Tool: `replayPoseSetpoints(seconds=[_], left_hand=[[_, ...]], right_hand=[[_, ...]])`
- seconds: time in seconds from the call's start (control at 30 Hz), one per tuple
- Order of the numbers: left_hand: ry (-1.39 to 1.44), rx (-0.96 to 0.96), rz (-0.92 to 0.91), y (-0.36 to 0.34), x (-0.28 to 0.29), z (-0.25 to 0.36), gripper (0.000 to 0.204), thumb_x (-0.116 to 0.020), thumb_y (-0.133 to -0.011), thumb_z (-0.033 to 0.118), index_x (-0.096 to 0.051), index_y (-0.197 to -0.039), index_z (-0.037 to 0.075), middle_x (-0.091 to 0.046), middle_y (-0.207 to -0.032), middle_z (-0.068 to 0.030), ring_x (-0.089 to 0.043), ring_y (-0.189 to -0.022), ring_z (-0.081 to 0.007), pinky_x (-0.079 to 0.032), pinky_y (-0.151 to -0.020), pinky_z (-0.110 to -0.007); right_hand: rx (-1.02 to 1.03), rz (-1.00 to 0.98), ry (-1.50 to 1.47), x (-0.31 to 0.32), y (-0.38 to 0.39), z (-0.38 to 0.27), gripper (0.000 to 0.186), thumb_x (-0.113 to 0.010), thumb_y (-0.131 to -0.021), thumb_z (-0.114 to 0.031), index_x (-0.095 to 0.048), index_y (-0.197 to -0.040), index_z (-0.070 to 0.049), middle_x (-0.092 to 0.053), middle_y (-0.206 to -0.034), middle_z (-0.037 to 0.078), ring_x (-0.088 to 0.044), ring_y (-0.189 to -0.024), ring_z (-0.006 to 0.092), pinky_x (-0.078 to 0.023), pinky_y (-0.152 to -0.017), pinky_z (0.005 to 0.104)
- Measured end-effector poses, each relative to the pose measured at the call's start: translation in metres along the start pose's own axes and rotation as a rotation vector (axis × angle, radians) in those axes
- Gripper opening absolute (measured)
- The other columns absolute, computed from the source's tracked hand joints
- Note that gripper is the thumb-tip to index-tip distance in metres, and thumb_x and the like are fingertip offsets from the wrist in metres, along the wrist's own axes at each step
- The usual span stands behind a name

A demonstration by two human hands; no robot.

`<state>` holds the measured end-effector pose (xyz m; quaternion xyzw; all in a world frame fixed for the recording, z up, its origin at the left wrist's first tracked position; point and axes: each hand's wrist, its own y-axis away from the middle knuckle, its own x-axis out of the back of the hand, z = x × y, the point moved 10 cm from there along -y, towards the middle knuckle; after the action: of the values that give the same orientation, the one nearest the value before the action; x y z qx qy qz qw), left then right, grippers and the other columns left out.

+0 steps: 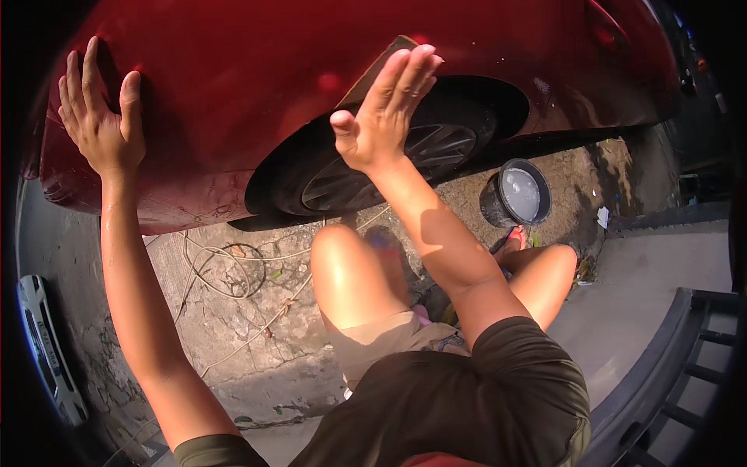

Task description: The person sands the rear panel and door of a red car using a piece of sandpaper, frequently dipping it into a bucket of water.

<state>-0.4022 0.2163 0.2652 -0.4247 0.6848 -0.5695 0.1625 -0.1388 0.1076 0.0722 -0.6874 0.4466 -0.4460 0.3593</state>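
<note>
Under the straight, close-set fingers of the right hand [377, 124] lies a brown sheet [369, 81], against the red car [233, 86]; to their left, the left hand [106, 132] spreads wide and empty on it. Work there seems unfinished; how much remains, I cannot tell

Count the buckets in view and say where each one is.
1. The dark bucket, with pale liquid inside, stands on the concrete, right of the wheel of the red car. Others could be hidden behind the car.
</note>
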Motion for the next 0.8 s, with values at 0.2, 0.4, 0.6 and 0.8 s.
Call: replayPoseSetpoints(seconds=[0.2,0.4,0.6,0.8], left_hand=[[-0.041,-0.005,-0.035,0.002,0.015,-0.007,0.070,-0.054,-0.101,0.061,-0.046,-0.159,0.024,-0.040,-0.166,-0.0119,-0.035,-0.151,-0.0427,-0.025,-0.123,-0.057],[-0.007,0.011,-0.027,-0.001,0.004,0.002,0.070,-0.054,-0.101,0.062,-0.050,-0.157,0.019,-0.041,-0.165,-0.0128,-0.035,-0.151,-0.0417,-0.025,-0.125,-0.054],[-0.035,0.001,-0.061,-0.007,0.013,0.003,0.073,-0.050,-0.102,0.064,-0.046,-0.159,0.018,-0.040,-0.166,-0.0149,-0.033,-0.153,-0.0417,-0.022,-0.125,-0.057],[-0.063,0.019,-0.102,0.001,0.004,-0.002,0.074,-0.050,-0.102,0.064,-0.045,-0.160,0.017,-0.038,-0.167,-0.0142,-0.031,-0.154,-0.0407,-0.020,-0.125,-0.057]], right_hand=[[-0.066,0.082,0.060,0.020,-0.001,0.071,0.099,-0.018,-0.103,-0.075,-0.006,-0.167,-0.001,0.001,-0.175,0.025,0.005,-0.163,0.0355,0.009,-0.127,0.0579],[-0.144,0.167,-0.047,0.018,-0.009,0.033,0.110,-0.025,-0.100,-0.078,0.004,-0.164,0.007,0.006,-0.172,0.032,0.005,-0.160,0.0492,0.000,-0.127,0.0625],[-0.244,0.130,-0.014,0.022,0.002,0.075,0.108,-0.022,-0.100,-0.079,0.000,-0.166,0.004,0.000,-0.172,0.031,0.001,-0.162,0.0419,0.002,-0.127,0.0593],[0.050,-0.122,0.072,-0.025,0.039,-0.015,0.108,-0.030,-0.100,-0.078,0.000,-0.167,0.001,0.005,-0.173,0.030,0.000,-0.160,0.0480,0.001,-0.125,0.0662]])
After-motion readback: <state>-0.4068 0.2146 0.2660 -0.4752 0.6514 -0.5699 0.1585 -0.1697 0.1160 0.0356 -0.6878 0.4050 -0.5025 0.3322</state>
